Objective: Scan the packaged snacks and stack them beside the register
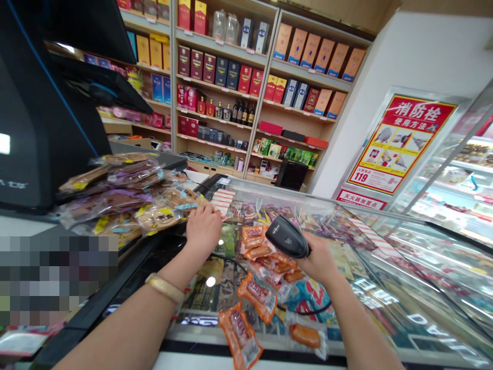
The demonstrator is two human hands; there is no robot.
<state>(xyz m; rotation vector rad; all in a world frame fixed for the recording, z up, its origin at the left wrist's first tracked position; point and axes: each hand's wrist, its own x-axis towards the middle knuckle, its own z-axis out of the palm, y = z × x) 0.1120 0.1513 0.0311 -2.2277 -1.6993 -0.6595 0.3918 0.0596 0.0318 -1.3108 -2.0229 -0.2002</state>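
My right hand (319, 259) grips a black handheld barcode scanner (288, 237), its head pointing left over the glass counter. My left hand (204, 226) is closed at the right edge of a pile of clear snack packets (129, 198), its fingers curled on the nearest packet (181, 199) and partly hidden. Below the scanner several orange sausage packets (257, 297) lie loosely heaped on the glass. One orange packet (241, 336) sits nearest to me, and a clear-wrapped sausage (306, 336) rests to its right.
A black checkout terminal (34, 113) stands at the left beside the pile. The scanner's dark cable (308, 311) loops over the glass counter (385, 241), which has goods under it. Shelves of boxed bottles (227, 72) line the back wall. A red-and-yellow poster (402, 139) hangs at the right.
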